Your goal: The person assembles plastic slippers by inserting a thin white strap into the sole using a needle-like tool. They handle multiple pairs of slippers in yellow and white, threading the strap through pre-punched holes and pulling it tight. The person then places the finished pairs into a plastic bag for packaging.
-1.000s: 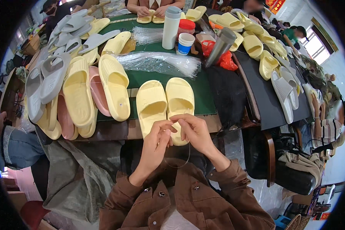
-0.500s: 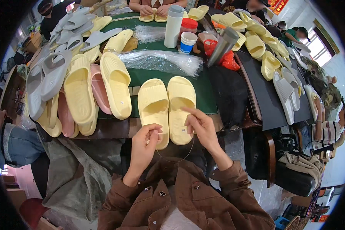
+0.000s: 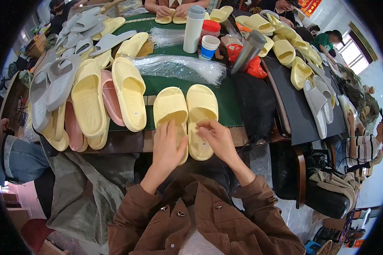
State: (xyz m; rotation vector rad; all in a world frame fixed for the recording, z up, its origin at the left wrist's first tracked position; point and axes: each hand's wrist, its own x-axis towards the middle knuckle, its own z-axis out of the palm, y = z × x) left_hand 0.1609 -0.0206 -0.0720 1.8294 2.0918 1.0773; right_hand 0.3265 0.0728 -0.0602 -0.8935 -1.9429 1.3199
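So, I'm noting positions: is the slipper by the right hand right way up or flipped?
Right way up: the yellow slipper by the right hand shows its strap on top, insole facing up.

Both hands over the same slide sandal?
No, the left hand is over the left yellow slide sandal, the right hand over the right yellow slide sandal.

Toward the table's [image 3: 125,142] right edge stand a grey-lidded white tumbler [image 3: 193,32], a red-lidded jar [image 3: 210,29] and a paper cup [image 3: 209,47]; nearer that edge, a steel tumbler [image 3: 249,49] beside a red plastic bag [image 3: 255,69]. Off the near right corner, an armchair [image 3: 301,178] bears beige cloth [image 3: 337,183].
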